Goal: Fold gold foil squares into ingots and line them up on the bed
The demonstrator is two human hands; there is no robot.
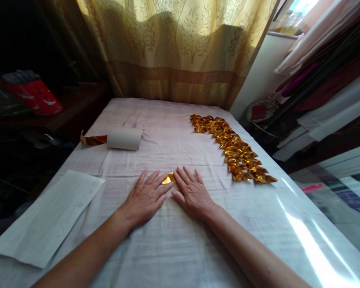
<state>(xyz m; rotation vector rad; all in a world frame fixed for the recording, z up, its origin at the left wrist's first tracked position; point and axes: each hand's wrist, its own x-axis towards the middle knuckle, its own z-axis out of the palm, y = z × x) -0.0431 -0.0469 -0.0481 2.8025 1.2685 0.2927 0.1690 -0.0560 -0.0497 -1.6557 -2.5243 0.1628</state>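
A small piece of shiny gold foil paper (169, 178) lies flat on the cloth-covered table (168, 248), between my two hands. My left hand (147, 196) rests palm down with fingers spread, its fingertips over the foil's left end. On the other end lie the fingertips of my right hand (193, 192), also flat and spread. Parts of the foil are hidden under the fingers. To the right, several folded gold foil pieces (237, 146) sit close together in rows along the table's edge.
A pale roll (124, 139) with a strip of orange foil (94, 140) lies at the back left. Nearer on the left is a white paper sheet (54, 216). A red container (33, 94) stands on a dark cabinet. The patterned curtain (174, 48) hangs behind the table.
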